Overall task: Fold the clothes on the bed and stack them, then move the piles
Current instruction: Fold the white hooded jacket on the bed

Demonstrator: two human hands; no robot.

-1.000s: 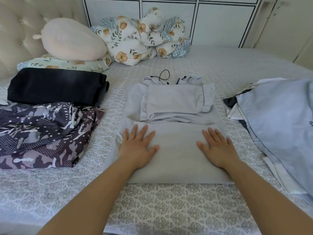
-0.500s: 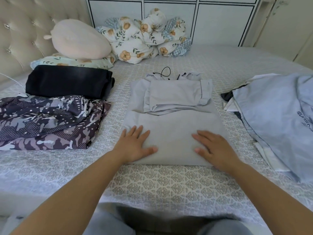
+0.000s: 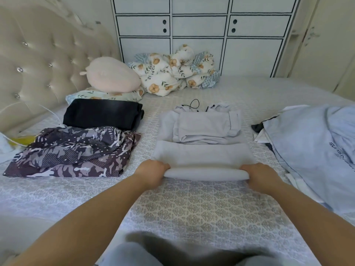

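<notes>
Hands first: left hand point(image 3: 153, 172) and right hand point(image 3: 261, 175) curl their fingers round the near rolled edge of the grey garment point(image 3: 203, 154) (mid-bed point(image 3: 192, 208)). Camo cloth point(image 3: 76, 150) lies left, black pile point(image 3: 101, 113) beyond, blue shirt point(image 3: 311, 143) right.

grey garment point(image 3: 203, 154): pale grey, plain, no print; you've got its near edge in both hands.
folded black piece point(image 3: 101, 114): solid black, no pattern.
camo garment point(image 3: 73, 152): purple-grey & white camo w/ dotted patches.
blue shirt point(image 3: 311, 148): light blue, dark lettering on it, can't read it all.
bedsheet point(image 3: 201, 204): whitish w/ repeating grey medallion print.
quilt point(image 3: 172, 72): cream w/ orange flowers, green leaves; blue-white check on the reverse.
round cushion point(image 3: 111, 75): pale pink, plain.
headboard point(image 3: 38, 60): beige, tufted, shiny studs.
cabinet point(image 3: 199, 25): white panels, dark outlines.
</notes>
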